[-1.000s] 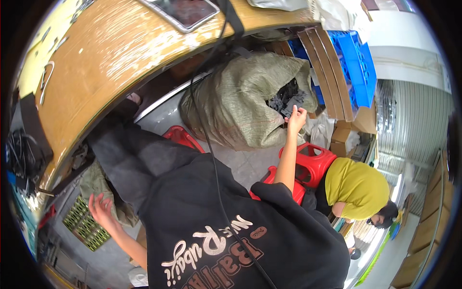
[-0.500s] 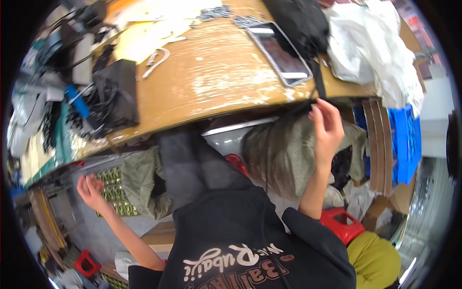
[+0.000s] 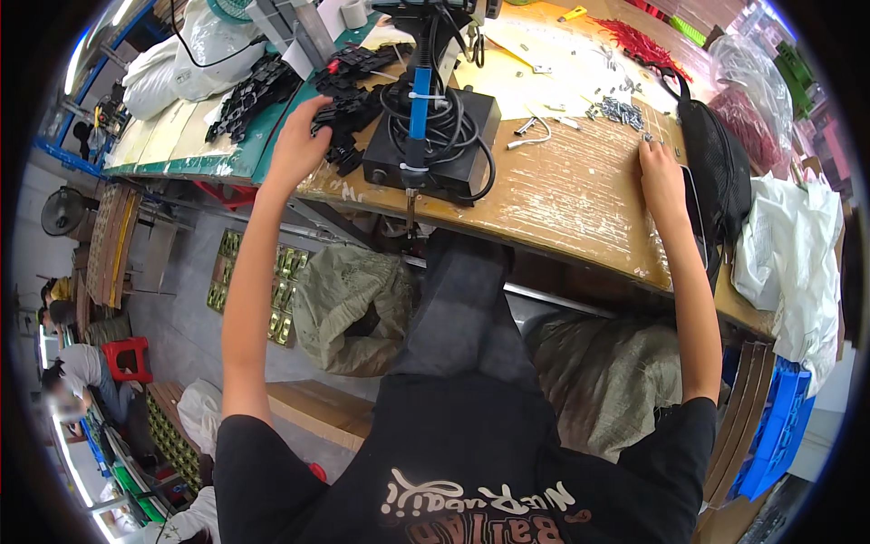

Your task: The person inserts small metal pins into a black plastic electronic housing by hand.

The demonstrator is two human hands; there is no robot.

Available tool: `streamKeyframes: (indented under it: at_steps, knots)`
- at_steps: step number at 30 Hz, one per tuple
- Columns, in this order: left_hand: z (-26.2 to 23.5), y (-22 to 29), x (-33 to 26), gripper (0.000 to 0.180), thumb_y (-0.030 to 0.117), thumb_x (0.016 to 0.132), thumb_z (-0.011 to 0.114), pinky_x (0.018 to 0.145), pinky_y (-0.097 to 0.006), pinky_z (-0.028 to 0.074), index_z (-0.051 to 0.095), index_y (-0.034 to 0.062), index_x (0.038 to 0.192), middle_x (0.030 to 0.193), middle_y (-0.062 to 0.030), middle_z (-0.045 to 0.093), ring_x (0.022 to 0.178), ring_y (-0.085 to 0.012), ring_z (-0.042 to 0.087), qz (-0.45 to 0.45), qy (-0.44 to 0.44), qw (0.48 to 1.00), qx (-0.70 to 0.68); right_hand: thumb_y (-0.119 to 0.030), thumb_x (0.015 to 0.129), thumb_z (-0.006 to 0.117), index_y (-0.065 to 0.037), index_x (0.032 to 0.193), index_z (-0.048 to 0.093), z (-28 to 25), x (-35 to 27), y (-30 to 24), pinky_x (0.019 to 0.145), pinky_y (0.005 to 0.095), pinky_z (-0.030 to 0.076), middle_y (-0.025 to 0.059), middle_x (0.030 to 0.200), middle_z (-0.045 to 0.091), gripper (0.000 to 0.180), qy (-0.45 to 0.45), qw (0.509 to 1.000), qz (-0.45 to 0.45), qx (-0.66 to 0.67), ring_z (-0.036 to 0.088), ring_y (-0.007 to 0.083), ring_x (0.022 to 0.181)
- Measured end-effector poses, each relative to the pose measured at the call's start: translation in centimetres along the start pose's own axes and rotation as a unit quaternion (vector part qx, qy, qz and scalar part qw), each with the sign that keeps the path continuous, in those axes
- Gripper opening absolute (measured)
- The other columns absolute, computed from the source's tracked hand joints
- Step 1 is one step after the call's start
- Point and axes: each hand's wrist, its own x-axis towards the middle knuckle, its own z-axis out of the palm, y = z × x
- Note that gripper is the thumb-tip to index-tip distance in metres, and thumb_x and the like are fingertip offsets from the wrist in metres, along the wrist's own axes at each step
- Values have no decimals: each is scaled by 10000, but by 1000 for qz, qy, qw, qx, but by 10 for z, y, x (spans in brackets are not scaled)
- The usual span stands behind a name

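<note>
My left hand (image 3: 297,150) is over the left side of the table, its thumb and fingers apart, at the edge of a pile of black plastic parts (image 3: 349,113). Whether its fingertips touch them I cannot tell. On the right, my right hand (image 3: 663,179) rests on the table with its fingers bent and pressed together. A tiny grey piece seems to be at its fingertips, too small to name. Just beyond them is a heap of small metal pieces (image 3: 623,111). Between my hands stands a black box (image 3: 435,140) with coiled cables and a blue upright bar (image 3: 420,102).
A white cable piece (image 3: 530,136) lies mid-table. Beside my right forearm are a black bag (image 3: 716,168) and a white plastic bag (image 3: 784,236). Red strips (image 3: 639,45) lie at the back. Below the table stand woven sacks (image 3: 353,308). People work at far left.
The view has swung up and left. My left hand has risen from beside the table to the black parts. My right hand has moved from the front edge onto the table, near the metal pieces.
</note>
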Motion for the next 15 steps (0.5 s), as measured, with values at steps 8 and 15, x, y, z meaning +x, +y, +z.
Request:
streamKeyframes:
  at_steps: [8,15]
  knots:
    - [6,-11,35,294,101,757,556,780,-376,435,494,58,1041,977,-141,577,932,-311,537,53,-77,989,114,-12,696,497,-21,737,519,-5,6,7,657,358,477,111,740,548,47,68,994,-20,87,561,268,773]
    - [-1,-14,34,193,73,760,526,703,-336,455,514,3,940,852,-172,592,803,-298,585,33,81,995,55,-88,741,520,-66,803,608,-11,8,3,676,381,460,114,807,597,109,93,966,51,234,569,273,794]
